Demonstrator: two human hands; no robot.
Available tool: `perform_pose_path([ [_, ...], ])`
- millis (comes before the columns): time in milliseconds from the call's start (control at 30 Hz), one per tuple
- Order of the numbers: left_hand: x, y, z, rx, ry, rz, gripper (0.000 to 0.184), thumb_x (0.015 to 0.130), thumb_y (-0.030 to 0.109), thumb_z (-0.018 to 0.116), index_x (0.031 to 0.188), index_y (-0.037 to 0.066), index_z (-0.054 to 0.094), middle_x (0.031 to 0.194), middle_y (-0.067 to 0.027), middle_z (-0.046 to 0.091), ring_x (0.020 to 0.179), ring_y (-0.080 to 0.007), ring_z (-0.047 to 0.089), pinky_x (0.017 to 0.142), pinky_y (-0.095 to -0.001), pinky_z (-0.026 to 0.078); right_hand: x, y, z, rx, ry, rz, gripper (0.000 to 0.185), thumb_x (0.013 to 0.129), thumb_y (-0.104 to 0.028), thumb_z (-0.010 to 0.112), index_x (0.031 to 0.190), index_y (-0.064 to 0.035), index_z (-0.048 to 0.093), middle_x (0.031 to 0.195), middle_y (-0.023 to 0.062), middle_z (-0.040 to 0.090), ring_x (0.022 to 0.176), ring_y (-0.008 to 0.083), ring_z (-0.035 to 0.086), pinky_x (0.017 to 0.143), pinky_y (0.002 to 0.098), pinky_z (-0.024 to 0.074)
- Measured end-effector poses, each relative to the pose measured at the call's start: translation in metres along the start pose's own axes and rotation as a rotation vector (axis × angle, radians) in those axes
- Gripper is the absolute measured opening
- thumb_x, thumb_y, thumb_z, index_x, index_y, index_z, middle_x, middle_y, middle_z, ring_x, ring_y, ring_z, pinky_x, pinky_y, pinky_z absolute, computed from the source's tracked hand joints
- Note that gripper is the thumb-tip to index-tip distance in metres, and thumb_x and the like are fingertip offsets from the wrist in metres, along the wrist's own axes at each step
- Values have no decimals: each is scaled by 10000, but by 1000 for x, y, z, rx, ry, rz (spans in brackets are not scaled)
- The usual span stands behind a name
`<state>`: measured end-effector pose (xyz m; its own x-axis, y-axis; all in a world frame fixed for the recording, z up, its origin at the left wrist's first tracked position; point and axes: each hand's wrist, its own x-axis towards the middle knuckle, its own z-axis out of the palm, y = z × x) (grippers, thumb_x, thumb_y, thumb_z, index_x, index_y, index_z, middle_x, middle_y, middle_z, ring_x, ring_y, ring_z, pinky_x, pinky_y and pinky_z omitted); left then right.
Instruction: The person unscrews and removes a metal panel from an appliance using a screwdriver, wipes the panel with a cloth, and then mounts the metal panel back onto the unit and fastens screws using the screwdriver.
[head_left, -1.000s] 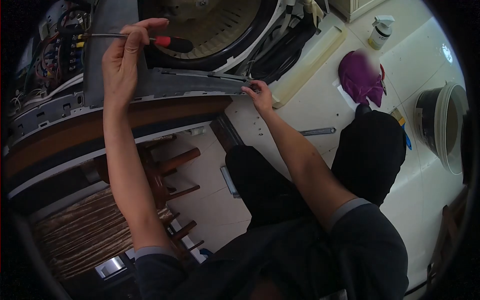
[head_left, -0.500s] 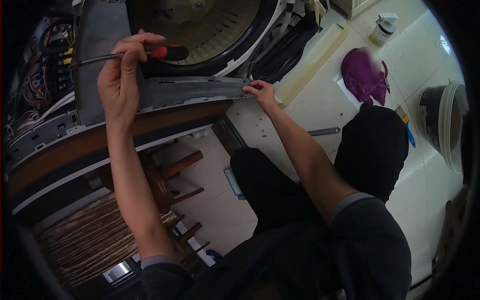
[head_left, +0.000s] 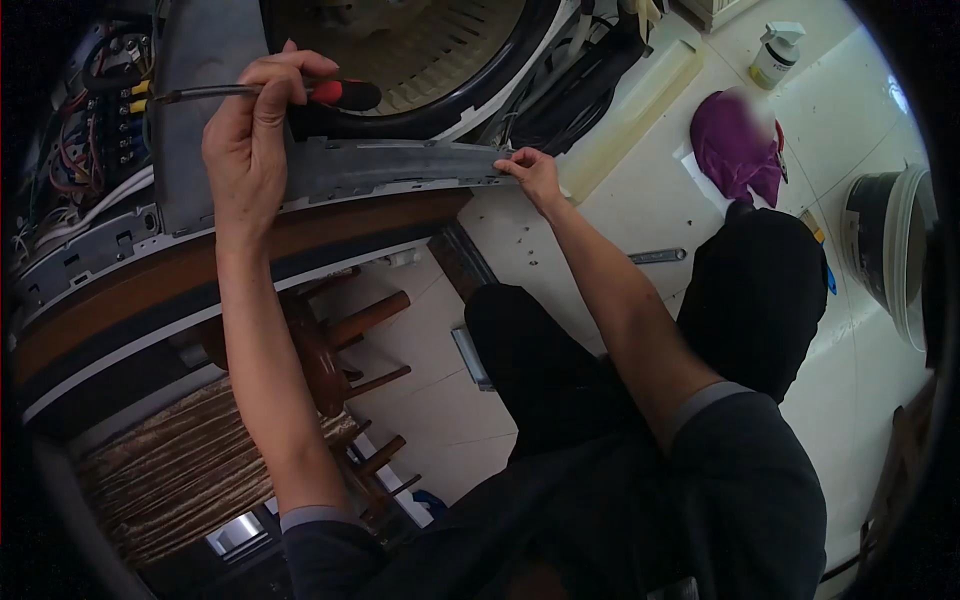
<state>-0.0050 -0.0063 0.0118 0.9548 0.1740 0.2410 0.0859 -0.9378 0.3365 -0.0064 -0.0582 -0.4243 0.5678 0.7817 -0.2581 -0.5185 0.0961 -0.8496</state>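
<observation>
My left hand (head_left: 250,135) is closed around a screwdriver (head_left: 345,94) with a red and black handle. Its shaft points left, the tip near the yellow-capped terminals of the wiring block (head_left: 128,105). At the right end of a long grey metal panel (head_left: 385,170), my right hand (head_left: 530,172) pinches the panel's edge between thumb and fingers. Behind the panel sits a round fan wheel (head_left: 440,65) inside a black ring. Whether the screwdriver tip touches anything I cannot tell.
On the tiled floor lie a wrench (head_left: 657,256), a purple cloth (head_left: 735,145) and several small screws. A spray bottle (head_left: 775,57) stands at the upper right, a bucket (head_left: 880,235) at the right. Wooden stool legs (head_left: 370,318) show below the panel.
The whole view has shifted slightly. Both hands keep their grips, the left on the screwdriver and the right on the panel's end.
</observation>
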Motion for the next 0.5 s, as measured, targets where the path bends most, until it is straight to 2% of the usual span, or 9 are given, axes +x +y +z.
perform_pose_path([
  [133, 0, -1, 2, -7, 22, 5, 273, 1029, 201, 455, 856, -5, 503, 958, -121, 668, 874, -142, 603, 1109, -426, 360, -2, 6, 0, 15, -30, -20, 267, 774, -145, 828, 739, -50, 580, 699, -33, 580, 659, 52, 489, 610, 229, 425],
  [233, -1, -4, 3, 4, 11, 50, 278, 1028, 194, 461, 843, -9, 510, 893, -103, 645, 824, -149, 594, 1096, -448, 376, -4, 5, 6, 35, 23, -72, 363, 732, -204, 857, 730, -32, 537, 628, -20, 556, 614, 79, 454, 575, 259, 402],
  [333, -3, -4, 3, 132, -52, 105, 284, 1027, 175, 461, 825, -16, 522, 829, -88, 606, 782, -161, 580, 1081, -466, 391, -12, -1, 8, -79, 42, -54, 357, 744, -173, 848, 737, -34, 519, 690, -2, 582, 647, 81, 472, 595, 258, 421],
  [400, -5, -4, 2, 93, -56, 108, 287, 1024, 158, 462, 810, -21, 530, 796, -81, 580, 756, -171, 567, 1065, -480, 408, -16, -2, 9, 53, -4, -88, 346, 770, -144, 832, 765, -62, 496, 749, -24, 540, 697, 69, 470, 654, 233, 427],
  [500, -9, -4, -3, 60, -89, 106, 283, 1019, 150, 470, 805, -22, 537, 798, -83, 583, 764, -174, 576, 1059, -489, 414, -14, 4, 11, 166, -19, -141, 319, 774, -139, 828, 779, -59, 519, 785, -18, 555, 696, 75, 475, 663, 243, 439],
])
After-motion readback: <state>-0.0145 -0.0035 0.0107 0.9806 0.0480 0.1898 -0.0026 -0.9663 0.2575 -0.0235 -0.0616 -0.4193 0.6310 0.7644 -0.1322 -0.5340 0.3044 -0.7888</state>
